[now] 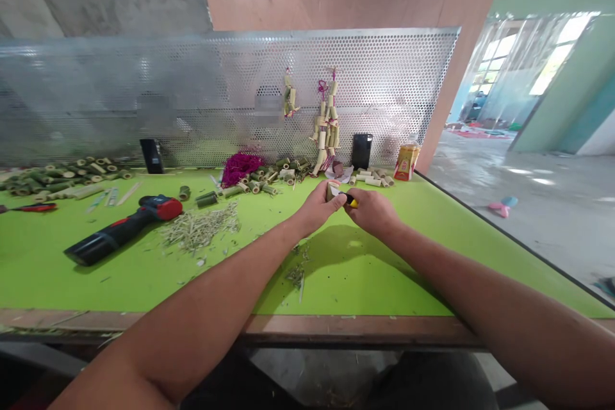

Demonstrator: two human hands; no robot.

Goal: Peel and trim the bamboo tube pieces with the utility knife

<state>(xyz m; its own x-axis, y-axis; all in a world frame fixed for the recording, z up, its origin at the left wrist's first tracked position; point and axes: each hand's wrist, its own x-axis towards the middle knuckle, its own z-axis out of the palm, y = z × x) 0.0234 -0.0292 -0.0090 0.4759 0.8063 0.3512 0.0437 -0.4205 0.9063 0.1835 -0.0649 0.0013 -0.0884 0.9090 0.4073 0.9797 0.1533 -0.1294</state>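
Both my hands meet above the middle of the green tabletop. My left hand (317, 208) is closed around a short bamboo piece (330, 191), whose pale cut end points up and away. In my right hand (372, 210) is a utility knife (353, 201) with a black and yellow handle; its blade lies against the bamboo piece. The fingers hide most of both things. Below the hands, thin bamboo shavings (298, 272) are scattered on the green surface.
A cordless drill (125, 227) lies at left beside a heap of shavings (202, 227). Along the back are cut bamboo pieces (62, 176), purple string (241, 168), a phone (362, 151) and a bottle (407, 160). Strung bamboo figures (327, 122) hang on the perforated metal panel (211, 96).
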